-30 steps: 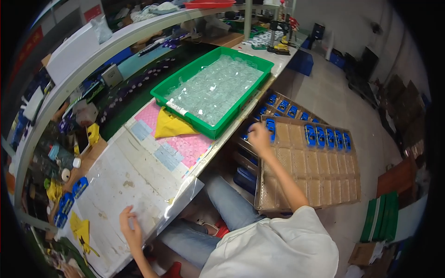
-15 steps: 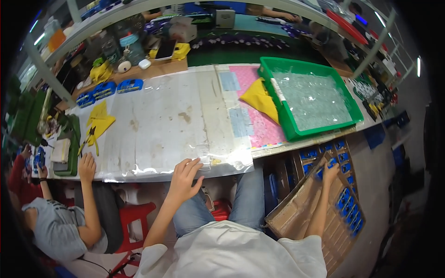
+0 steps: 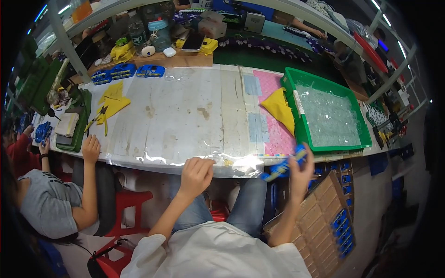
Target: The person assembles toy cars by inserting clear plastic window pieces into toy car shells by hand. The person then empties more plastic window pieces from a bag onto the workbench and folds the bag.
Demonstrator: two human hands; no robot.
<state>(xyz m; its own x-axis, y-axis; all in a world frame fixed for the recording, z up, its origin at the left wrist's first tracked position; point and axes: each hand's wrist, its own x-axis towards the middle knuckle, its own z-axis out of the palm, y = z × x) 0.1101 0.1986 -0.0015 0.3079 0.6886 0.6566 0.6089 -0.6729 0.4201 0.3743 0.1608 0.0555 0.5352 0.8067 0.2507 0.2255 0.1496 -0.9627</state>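
A blue toy car [image 3: 279,169] is gripped in my right hand [image 3: 301,178], raised beside the table's front edge at the right. Motion smears the car and the fingers a little. My left hand [image 3: 197,177] rests at the front edge of the table [image 3: 176,120], its fingers curled in and holding nothing that I can see. Down at my right, an open cardboard box with dividers [image 3: 303,217] holds several more blue cars [image 3: 343,234] in its slots. Three blue cars [image 3: 150,71] stand at the table's far left.
A green tray [image 3: 333,148] of clear plastic pieces stands at the right, a yellow cloth [image 3: 279,111] against it. Yellow-handled pliers [image 3: 105,125] lie on another yellow cloth [image 3: 121,104] at the left. A co-worker's hand [image 3: 91,149] rests at the left table edge. A shelf post [image 3: 69,44] rises behind.
My right hand has risen from the cardboard box with a blue car, toward the table edge. My left hand's spread fingers have curled in. The view has shifted slightly.
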